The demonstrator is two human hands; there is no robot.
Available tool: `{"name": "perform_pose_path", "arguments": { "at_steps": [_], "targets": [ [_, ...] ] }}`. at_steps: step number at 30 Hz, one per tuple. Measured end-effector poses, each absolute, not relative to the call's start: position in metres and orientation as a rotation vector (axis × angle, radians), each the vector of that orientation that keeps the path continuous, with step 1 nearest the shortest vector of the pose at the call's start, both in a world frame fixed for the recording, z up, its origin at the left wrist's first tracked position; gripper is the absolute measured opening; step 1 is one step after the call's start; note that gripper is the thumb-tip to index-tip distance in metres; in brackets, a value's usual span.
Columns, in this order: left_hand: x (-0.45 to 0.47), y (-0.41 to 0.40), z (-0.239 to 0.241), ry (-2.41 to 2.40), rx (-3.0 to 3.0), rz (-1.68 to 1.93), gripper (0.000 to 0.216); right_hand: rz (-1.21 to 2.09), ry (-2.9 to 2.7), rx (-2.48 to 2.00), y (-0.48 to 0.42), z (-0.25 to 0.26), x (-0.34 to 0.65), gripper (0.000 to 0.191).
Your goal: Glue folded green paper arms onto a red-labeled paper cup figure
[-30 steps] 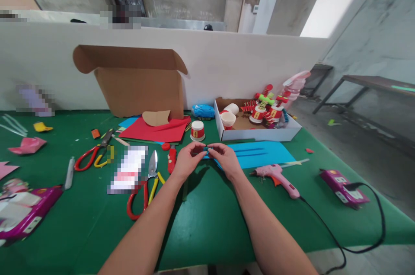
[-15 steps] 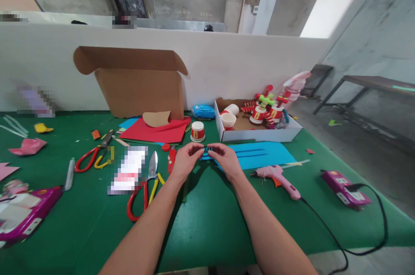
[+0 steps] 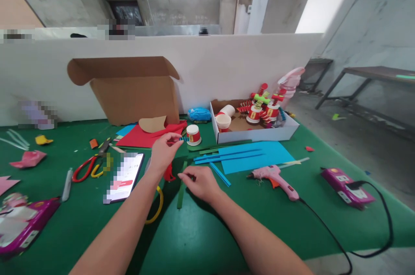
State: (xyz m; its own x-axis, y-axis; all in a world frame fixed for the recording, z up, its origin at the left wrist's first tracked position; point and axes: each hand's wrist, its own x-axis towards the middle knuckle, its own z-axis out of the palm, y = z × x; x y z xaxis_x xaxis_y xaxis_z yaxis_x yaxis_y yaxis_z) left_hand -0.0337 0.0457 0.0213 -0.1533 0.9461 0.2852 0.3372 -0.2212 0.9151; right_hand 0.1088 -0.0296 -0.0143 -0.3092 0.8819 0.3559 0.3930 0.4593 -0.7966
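My left hand is closed in a pinch around a small blue paper strip folded into a zigzag, held beside an upside-down red and white paper cup. Lower down, my right hand has its fingers curled and its thumb and index tips together over a green paper strip on the table; whether they grip it is unclear. Loose blue paper strips lie just beyond the right hand. My left forearm partly covers yellow-handled scissors and a red tool.
A blue sheet, a pink glue gun with its cord and a purple pack lie right. Behind stands a white box with decorated cups. Left are a phone, red-handled pliers and an open cardboard box.
My hands, together on the folded blue piece before, are now apart. The left has carried it left and up beside the cup; the right has come down and left to the green strip.
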Motion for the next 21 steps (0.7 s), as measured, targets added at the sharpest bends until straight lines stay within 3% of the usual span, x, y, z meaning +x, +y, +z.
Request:
{"name": "perform_pose_path", "arguments": {
  "at_steps": [10, 14, 21],
  "targets": [
    [-0.028, 0.111, 0.022, 1.248, 1.156, 1.19, 0.038, 0.715, -1.851, -1.19, -0.024, -0.022, 0.108, 0.027],
    [-0.007, 0.117, 0.016, 1.147, 1.012, 1.091, 0.035, 0.703, -1.861, -1.211, -0.023, -0.021, 0.109, 0.027],
    [-0.024, 0.138, 0.034, 1.229, 1.132, 1.304, 0.03, 0.738, -1.803, -1.274, -0.02, -0.018, 0.113, 0.03]
  ]
}}
